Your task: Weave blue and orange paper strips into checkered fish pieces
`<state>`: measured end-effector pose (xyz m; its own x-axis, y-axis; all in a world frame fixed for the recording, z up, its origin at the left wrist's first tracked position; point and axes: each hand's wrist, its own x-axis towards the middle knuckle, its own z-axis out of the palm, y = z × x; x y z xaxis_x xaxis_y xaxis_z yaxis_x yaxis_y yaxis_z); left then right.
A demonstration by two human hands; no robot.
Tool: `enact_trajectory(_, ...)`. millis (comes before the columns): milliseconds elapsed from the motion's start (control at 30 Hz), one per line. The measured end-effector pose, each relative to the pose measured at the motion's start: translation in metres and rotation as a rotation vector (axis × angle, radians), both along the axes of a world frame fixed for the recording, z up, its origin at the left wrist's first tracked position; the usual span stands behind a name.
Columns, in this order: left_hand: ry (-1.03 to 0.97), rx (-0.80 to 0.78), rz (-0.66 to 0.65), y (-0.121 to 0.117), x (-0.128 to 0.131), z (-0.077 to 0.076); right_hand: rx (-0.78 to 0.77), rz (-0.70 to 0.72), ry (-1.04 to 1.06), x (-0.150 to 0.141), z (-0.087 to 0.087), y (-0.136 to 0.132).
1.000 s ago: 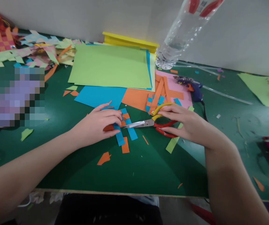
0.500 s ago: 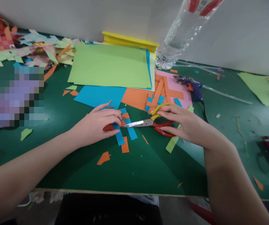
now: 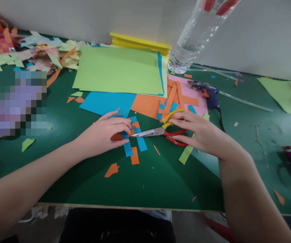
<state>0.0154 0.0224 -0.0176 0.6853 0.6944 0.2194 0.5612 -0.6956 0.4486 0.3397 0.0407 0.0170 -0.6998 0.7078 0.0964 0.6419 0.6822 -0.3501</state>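
1. Left hand (image 3: 107,131): palm down, fingers curled over the work and thumb on the near side; cannot tell whether they pinch it or only press it.
2. Right hand (image 3: 198,133): fingers and thumb gripping the scissors with yellow and red handles (image 3: 152,132), blades nearly together and pointing left.
3. Around the fingers: a thin orange paper sliver (image 3: 157,150) just below the blades; a light-green paper strip (image 3: 186,155) slanting partly beneath the right hand; a jagged orange paper scrap (image 3: 112,170) nearer the front.
4. Beyond the fingers: a bright blue paper sheet (image 3: 107,103) just past the left hand; loose orange paper strips (image 3: 172,98) on a pink paper sheet (image 3: 187,88) crowd the far side of the scissors. A dark blue glue gun (image 3: 212,98) lies past the right hand, to its right.
5. Work: the blue-and-orange woven paper piece (image 3: 135,125) lies flat between the hands, its left part covered by the left fingers; the blade tips are at its strips. Two blue ends extend toward the front.
6. Edges: green counter (image 3: 160,189), scattered with small scraps, runs from the work to the front edge. At the back, a light-green paper stack (image 3: 120,71) reaches nearly to the grey wall (image 3: 59,17).
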Motion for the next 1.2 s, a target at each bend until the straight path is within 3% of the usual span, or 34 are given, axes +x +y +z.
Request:
enact_trajectory(667, -0.018, -0.002, -0.007, 0.0001, -0.0014, -0.0038, 0.031, 0.052, -0.023, 0.0027, -0.0036, 0.0041)
enact_trajectory(1200, -0.043, -0.051, -0.009, 0.0031, 0.0000, -0.0035, 0.017, 0.016, 0.008, -0.0001, -0.0042, 0.0018)
